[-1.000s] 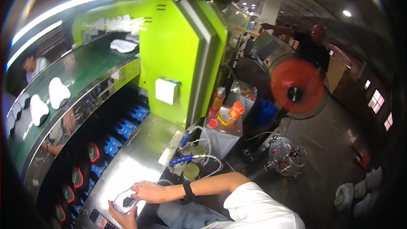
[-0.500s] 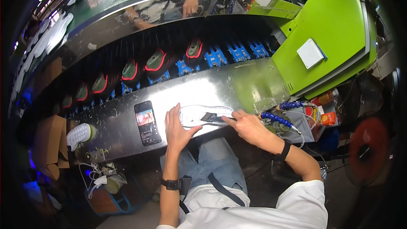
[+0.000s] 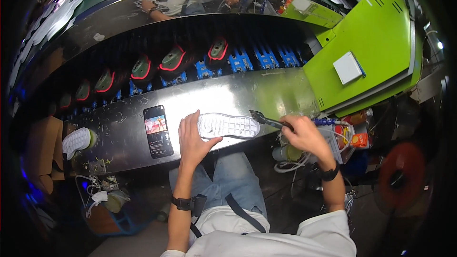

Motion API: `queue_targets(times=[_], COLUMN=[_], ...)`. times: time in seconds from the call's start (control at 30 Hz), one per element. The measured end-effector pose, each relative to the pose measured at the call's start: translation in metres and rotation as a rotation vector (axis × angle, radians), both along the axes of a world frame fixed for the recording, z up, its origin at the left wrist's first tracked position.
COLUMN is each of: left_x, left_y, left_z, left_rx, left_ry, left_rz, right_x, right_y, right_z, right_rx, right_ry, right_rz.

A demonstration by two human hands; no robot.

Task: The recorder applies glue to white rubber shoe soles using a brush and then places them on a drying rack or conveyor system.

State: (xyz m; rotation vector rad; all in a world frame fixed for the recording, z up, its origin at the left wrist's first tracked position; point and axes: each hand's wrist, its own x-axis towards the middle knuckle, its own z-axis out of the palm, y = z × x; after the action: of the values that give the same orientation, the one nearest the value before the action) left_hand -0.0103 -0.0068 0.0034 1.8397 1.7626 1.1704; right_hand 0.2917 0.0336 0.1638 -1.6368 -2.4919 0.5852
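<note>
A white shoe sole (image 3: 228,126) lies on the metal bench with its gridded inner side up. My left hand (image 3: 193,138) is braced around its left end, the thumb along the near edge and the fingers at the far edge. My right hand (image 3: 304,135) grips the handle of a black brush (image 3: 267,120). The brush head is just off the right end of the sole, apart from it as far as I can see.
A phone (image 3: 158,131) lies left of my left hand on the metal bench (image 3: 119,152). Another sole (image 3: 77,142) sits by a cardboard box. Beyond the bench runs a line of red-rimmed shoe forms (image 3: 171,59) on blue holders. At right is a green machine panel (image 3: 366,47).
My right hand has drawn the brush off the sole toward the right. My left hand stays at the sole's left end. The whole view has shifted slightly.
</note>
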Motion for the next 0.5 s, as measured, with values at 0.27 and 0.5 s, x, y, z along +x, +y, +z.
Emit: queue_targets(times=[0.27,0.5], left_x=[0.002,0.002], left_y=[0.000,0.002], left_z=[-0.003,-0.005], left_rx=[0.015,0.043], left_ry=[0.001,0.020], left_rz=[0.023,0.018], right_x=[-0.035,-0.047], right_y=[-0.032,-0.039], right_z=[-0.098,-0.114], right_rx=[-0.464,-0.452], right_ry=[0.783,0.803], right_rz=[-0.499,-0.607])
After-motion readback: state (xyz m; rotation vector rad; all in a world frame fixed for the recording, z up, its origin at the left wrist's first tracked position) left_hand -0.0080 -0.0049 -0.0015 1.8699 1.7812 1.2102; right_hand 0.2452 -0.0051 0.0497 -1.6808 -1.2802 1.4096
